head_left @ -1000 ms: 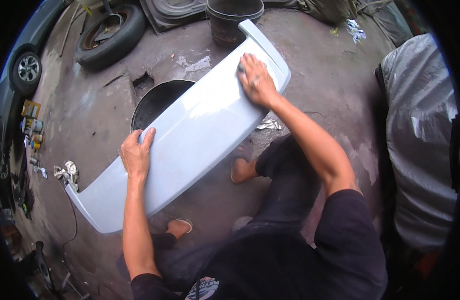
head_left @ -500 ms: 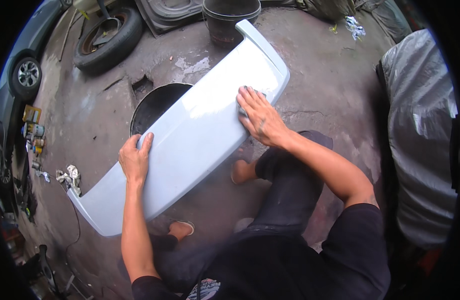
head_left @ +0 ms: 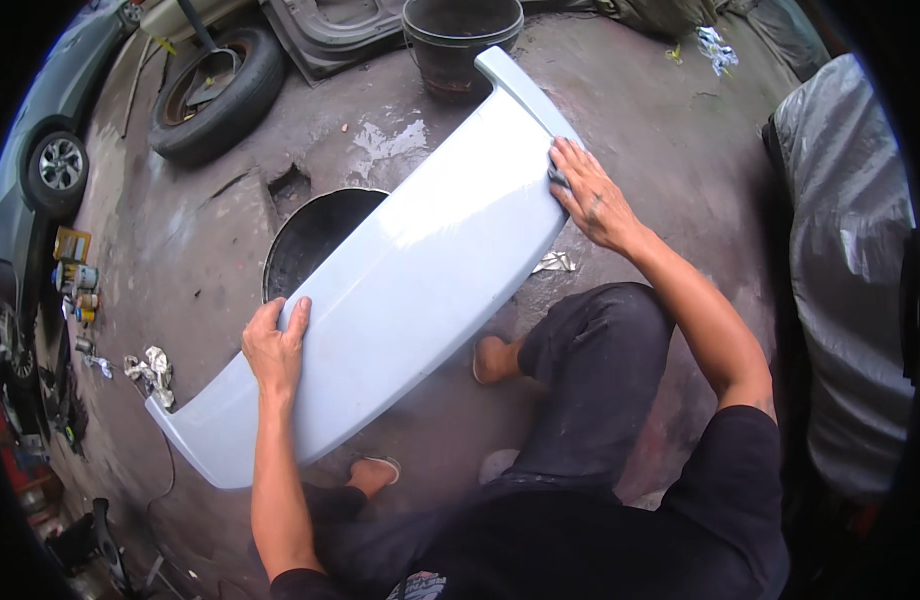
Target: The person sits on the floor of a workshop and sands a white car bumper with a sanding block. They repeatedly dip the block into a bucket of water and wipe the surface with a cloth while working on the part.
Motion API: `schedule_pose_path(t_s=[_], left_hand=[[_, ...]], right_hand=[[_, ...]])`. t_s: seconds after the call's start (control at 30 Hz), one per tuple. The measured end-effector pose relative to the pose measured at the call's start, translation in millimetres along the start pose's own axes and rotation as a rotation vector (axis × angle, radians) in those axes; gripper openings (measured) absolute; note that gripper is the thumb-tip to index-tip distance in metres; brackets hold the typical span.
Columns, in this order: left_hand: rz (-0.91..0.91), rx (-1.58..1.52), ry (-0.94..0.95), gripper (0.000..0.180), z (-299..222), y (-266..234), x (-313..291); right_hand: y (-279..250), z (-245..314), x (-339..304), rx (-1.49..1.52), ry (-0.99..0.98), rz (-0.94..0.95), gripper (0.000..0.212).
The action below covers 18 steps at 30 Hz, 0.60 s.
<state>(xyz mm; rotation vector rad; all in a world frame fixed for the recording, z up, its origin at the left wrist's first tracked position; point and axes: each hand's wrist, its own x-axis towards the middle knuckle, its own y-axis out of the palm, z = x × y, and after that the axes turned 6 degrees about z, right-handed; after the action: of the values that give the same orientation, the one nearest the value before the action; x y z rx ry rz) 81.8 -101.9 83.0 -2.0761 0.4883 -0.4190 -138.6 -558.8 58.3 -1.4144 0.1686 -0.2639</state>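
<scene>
A long, glossy light-grey car spoiler (head_left: pixel 420 260) lies slantwise before me, its upturned far end toward the upper right. My left hand (head_left: pixel 277 345) grips the spoiler's far-side edge, thumb on top and fingers curled over the rim. Near the right end, my right hand (head_left: pixel 595 200) presses a small dark grey pad (head_left: pixel 558 178) against the surface by the edge. Most of that pad is hidden under my fingers. Beneath the spoiler stands a round black tub (head_left: pixel 290 250), partly covered.
A dark bucket (head_left: pixel 460 50) and a tyre (head_left: pixel 220 95) stand beyond. Left are a parked car (head_left: pixel 30 170), several cans (head_left: pixel 77 277) and crumpled paper (head_left: pixel 152 372). A silver cover (head_left: pixel 845 270) hangs over something at right. My bent knee (head_left: pixel 620 310) is beside the spoiler.
My right hand has slid right with the pad, from the spoiler's broad face to the edge near its end. My left hand keeps its grip. Folded paper on the floor now shows.
</scene>
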Motion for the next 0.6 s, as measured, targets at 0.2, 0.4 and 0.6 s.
schedule_pose_path(t_s=[0.2, 0.4, 0.6], left_hand=[[0.031, -0.026, 0.008, 0.046, -10, -4, 6], [0.027, -0.035, -0.121, 0.046, -6, 1, 2], [0.044, -0.018, -0.003, 0.047, -5, 3, 6]], right_hand=[[7, -36, 178, 0.164, -0.020, -0.138, 0.061], [4, -37, 53, 0.224, -0.053, -0.039, 0.058], [2, -51, 67, 0.221, -0.060, -0.070, 0.056]])
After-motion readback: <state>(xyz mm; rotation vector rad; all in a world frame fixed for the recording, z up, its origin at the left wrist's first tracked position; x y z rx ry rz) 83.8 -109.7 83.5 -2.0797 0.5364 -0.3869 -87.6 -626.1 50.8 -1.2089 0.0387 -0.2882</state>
